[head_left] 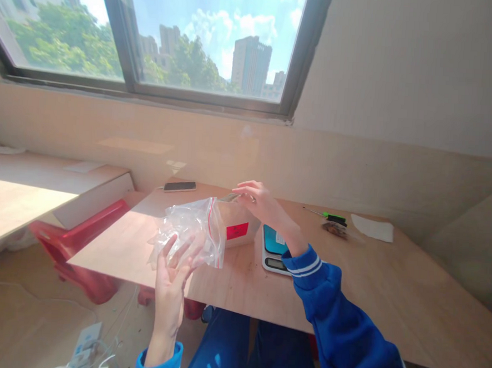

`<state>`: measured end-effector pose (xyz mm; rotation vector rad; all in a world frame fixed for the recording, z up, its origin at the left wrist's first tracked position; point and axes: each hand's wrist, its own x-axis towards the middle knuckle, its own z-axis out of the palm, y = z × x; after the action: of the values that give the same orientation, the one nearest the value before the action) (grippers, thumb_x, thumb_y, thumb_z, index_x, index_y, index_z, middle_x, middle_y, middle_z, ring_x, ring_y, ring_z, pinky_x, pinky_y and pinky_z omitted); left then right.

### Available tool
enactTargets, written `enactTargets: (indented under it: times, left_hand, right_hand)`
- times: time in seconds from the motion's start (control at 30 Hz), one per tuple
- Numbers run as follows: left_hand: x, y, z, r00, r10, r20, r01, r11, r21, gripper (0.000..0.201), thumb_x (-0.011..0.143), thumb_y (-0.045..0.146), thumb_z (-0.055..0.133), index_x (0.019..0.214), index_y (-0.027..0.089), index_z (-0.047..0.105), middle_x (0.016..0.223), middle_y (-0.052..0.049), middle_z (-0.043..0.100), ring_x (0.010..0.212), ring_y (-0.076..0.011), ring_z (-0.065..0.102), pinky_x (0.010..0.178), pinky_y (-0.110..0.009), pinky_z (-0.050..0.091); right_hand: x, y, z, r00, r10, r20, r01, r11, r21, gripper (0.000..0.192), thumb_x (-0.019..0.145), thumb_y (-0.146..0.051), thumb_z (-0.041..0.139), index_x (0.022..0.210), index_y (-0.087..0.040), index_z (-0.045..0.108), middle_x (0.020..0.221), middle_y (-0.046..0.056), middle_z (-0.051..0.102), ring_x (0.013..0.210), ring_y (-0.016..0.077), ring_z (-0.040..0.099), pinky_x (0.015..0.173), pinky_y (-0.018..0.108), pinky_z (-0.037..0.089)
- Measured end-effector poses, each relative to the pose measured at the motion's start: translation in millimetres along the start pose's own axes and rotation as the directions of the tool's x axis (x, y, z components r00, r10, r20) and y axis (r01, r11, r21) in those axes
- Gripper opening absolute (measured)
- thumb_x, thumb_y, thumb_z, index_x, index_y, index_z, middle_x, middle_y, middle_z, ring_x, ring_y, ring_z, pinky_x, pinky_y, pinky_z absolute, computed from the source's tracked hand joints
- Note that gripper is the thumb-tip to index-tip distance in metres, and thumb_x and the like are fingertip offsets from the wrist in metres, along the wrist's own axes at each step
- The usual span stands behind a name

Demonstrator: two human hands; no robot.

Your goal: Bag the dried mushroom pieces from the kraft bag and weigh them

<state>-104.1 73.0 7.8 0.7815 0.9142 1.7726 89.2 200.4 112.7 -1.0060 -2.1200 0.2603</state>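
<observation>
A clear zip-lock bag [187, 222] with a red line along its mouth lies across my left hand [173, 279]. The fingers of that hand spread against the plastic, some showing through it. Against the bag's mouth stands a brown paper bag [248, 211] with a red label [237, 230]. My right hand [261, 203] is at the paper bag's top edge, its fingers bent over the rim; the fingertips are partly hidden. Under my right wrist sits a kitchen scale [272, 246] with a teal top and a small display.
On the wooden table [347, 301] lie a phone [179, 186] at the back left, a green-handled screwdriver [331, 217], a small packet of brown stuff [335, 229] and a white paper [372, 228]. Red stools [85, 224] and a power strip [86, 341] are at lower left.
</observation>
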Motion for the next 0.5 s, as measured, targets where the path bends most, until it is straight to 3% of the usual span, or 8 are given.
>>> enactTargets:
  times: [0.07,0.13,0.2,0.27,0.37,0.5]
  left_hand:
    - [-0.9,-0.3,-1.1,1.0,-0.003,-0.001,0.003,1.0,0.02,0.061,0.08,0.029,0.068,0.136,0.031,0.043,0.138,-0.011,0.056,0.117,-0.0269,0.061,0.093,-0.035,0.052]
    - [-0.8,-2.3,-3.8,0.999,-0.011,0.031,0.009,0.998,0.057,0.059,0.08,0.03,0.068,0.134,0.029,0.044,0.136,-0.011,0.057,0.115,-0.0263,0.063,0.093,-0.035,0.053]
    - [-0.2,-5.3,-6.4,0.994,-0.028,0.109,0.016,0.994,0.109,0.056,0.08,0.031,0.068,0.131,0.026,0.046,0.133,-0.012,0.06,0.114,-0.027,0.063,0.09,-0.036,0.054]
    - [0.0,-7.8,-7.2,0.98,-0.049,0.192,0.017,0.986,0.165,0.054,0.081,0.032,0.068,0.13,0.024,0.047,0.131,-0.013,0.061,0.114,-0.0279,0.063,0.089,-0.037,0.054]
    - [-1.4,-9.2,-4.7,0.967,-0.078,0.243,0.023,0.974,0.224,0.052,0.083,0.033,0.066,0.13,0.023,0.047,0.13,-0.014,0.062,0.114,-0.0281,0.063,0.093,-0.039,0.052]
    - [-3.4,-8.4,-3.3,0.96,-0.102,0.259,0.057,0.983,0.175,0.052,0.084,0.032,0.063,0.133,0.025,0.044,0.128,-0.013,0.064,0.11,-0.0276,0.066,0.092,-0.041,0.052]
  right_hand:
    - [-4.8,-2.0,6.1,0.998,-0.03,-0.06,0.027,0.999,-0.047,0.026,0.091,-0.016,0.054,0.112,-0.023,0.066,0.128,0.009,0.056,0.122,0.0218,0.05,0.107,0.043,0.039]
    - [-11.7,-14.3,7.4,0.993,-0.042,-0.112,0.042,0.999,-0.005,0.026,0.093,-0.021,0.052,0.116,-0.023,0.064,0.129,0.009,0.054,0.124,0.0212,0.048,0.108,0.043,0.039]
    - [-18.9,-32.6,5.2,0.997,-0.04,-0.065,0.048,0.99,0.13,0.026,0.096,-0.027,0.046,0.116,-0.021,0.062,0.123,0.009,0.058,0.116,0.0188,0.055,0.1,0.038,0.046]
    - [-24.5,-48.6,2.4,0.995,-0.055,0.083,0.033,0.969,0.244,0.027,0.096,-0.031,0.047,0.115,-0.02,0.063,0.114,0.008,0.063,0.102,0.0166,0.061,0.086,0.031,0.052]
    - [-27.3,-54.6,1.3,0.966,-0.052,0.254,-0.009,0.972,0.236,0.018,0.09,-0.031,0.058,0.096,-0.018,0.068,0.089,0.004,0.07,0.079,0.0141,0.064,0.07,0.026,0.051]
    - [-25.1,-38.2,2.3,0.978,0.142,0.151,-0.181,0.94,0.29,0.014,0.086,-0.028,0.061,0.084,-0.017,0.069,0.076,0.002,0.07,0.063,0.0115,0.062,0.056,0.022,0.047]
